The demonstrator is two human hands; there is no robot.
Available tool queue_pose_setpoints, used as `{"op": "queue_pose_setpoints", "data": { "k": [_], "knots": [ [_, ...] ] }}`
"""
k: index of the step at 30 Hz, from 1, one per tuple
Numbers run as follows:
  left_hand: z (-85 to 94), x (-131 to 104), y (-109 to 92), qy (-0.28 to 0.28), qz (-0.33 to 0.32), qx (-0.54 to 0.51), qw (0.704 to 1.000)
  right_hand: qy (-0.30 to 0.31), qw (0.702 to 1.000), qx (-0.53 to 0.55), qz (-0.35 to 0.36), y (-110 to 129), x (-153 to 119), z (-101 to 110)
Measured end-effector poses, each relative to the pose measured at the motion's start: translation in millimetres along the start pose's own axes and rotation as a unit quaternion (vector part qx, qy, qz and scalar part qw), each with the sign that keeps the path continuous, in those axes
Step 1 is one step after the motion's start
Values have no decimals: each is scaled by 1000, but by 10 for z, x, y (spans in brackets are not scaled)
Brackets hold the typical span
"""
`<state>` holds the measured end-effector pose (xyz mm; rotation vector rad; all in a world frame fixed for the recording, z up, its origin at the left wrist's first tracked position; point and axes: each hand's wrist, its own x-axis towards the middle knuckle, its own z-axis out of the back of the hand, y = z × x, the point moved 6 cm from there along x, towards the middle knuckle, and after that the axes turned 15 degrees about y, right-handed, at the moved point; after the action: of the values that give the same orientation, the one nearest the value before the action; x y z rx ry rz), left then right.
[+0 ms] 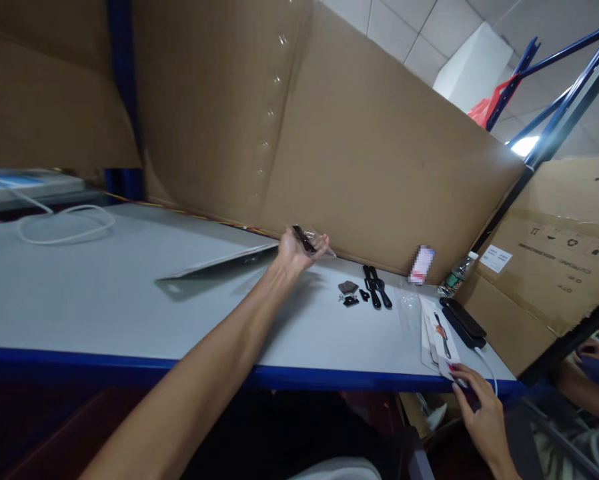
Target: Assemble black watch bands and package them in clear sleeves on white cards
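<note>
My left hand (299,250) reaches to the back of the table, palm turned up, its fingers curled round a clear plastic packet (309,241) with a dark piece in it. A thin flat sheet (224,261) lies tilted beside that wrist; whether the hand also bears it I cannot tell. At the front right edge, my right hand (479,407) pinches the near end of a printed card (442,337) picturing a black-handled tool. Between the hands lie black handle-like tools (377,287), a stack of grey-brown pads (348,287) and small black parts (351,301).
A black case (462,322) with a white cable, a water bottle (458,275) and a blurred-out phone-like object (421,265) stand at the right. Cardboard (369,153) walls the table's back. A white cable loop (67,227) lies left. Another person's hand (597,350) shows far right.
</note>
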<state>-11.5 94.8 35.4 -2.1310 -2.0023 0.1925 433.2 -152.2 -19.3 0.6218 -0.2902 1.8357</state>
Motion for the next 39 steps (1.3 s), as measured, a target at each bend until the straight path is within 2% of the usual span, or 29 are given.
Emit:
{"op": "queue_pose_setpoints", "data": {
  "k": [5,10,15,22,29,32,35,37,39],
  "knots": [
    [-22,-4,47,9,1,20,1000,-26,1000,-9,15,152,161,217],
    [-21,3,124,6,14,4,1000,-44,996,7,75,578,508,417],
    [-22,17,176,9,17,-9,1000,-27,988,36,145,1023,874,401],
    [-23,19,216,7,37,34,999,-5,973,65,219,1477,1259,290],
    [-49,15,317,15,46,15,999,23,965,119,235,1801,1612,70],
    [-61,6,372,28,50,44,997,25,963,168,208,1891,1904,-69],
    [-63,14,442,47,65,77,994,53,957,241,153,1957,2322,-316],
    [-65,30,494,67,73,99,990,95,935,322,115,2002,2620,-554],
    [-79,50,529,99,62,132,984,155,887,431,49,2025,2881,-852]
  ]
}}
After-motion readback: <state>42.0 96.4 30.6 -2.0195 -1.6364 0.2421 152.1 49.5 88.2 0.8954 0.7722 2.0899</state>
